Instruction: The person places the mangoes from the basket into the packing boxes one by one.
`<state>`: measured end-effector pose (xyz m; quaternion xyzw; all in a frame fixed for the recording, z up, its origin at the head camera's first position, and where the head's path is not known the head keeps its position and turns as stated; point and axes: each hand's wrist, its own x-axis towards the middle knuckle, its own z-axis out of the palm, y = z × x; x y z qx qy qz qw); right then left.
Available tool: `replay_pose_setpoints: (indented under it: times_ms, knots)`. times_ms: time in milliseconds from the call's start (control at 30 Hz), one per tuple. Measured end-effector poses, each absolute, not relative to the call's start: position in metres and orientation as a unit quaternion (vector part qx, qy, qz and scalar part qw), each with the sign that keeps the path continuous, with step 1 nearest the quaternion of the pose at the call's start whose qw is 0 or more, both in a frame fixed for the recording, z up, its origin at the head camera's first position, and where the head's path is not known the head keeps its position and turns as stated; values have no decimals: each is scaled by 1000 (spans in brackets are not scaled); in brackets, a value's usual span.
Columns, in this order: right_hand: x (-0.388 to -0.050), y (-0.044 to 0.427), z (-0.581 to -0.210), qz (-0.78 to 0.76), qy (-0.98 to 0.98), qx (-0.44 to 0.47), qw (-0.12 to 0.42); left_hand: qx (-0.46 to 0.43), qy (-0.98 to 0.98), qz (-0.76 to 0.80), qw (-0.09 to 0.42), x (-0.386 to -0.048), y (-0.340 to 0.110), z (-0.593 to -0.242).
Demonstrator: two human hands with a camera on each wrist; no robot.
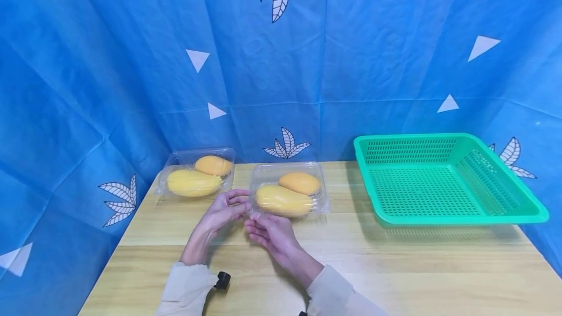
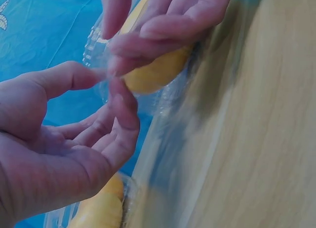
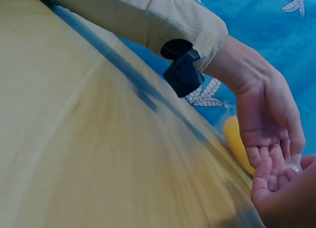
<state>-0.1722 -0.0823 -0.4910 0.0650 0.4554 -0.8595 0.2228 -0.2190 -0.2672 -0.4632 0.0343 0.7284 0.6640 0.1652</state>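
Note:
A clear plastic clamshell box [image 1: 289,166] stands at the table's middle back, with a long yellow fruit [image 1: 281,201] and an orange mango-like fruit [image 1: 300,183] inside. At its front left corner, my left hand [image 1: 226,212] pinches the plastic edge between thumb and fingers. Close beside it, my right hand [image 1: 276,238] pinches the same corner, its other fingers loosely curled. Both hands' fingertips nearly meet in the left wrist view, where the left hand [image 2: 74,134] is lower and the right hand [image 2: 173,25] above. Fingers partly hide the gripped plastic.
A second clear box [image 1: 175,157] with similar yellow and orange fruits stands at the back left. On the right is a green perforated basket [image 1: 373,208]. Behind the wooden table [image 1: 395,272] hangs a blue patterned cloth [image 1: 373,38].

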Motion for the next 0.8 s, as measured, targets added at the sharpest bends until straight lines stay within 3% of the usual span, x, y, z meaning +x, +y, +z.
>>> replay_pose_setpoints:
  times_ms: [500,800]
  knots:
    - [-174,-48,-487,-720,663,-73,190,-17,727,673,134,-220,-259,-465]
    - [-177,-20,-458,-513,819,-234,112,-10,725,674,138,-219,-260,-467]
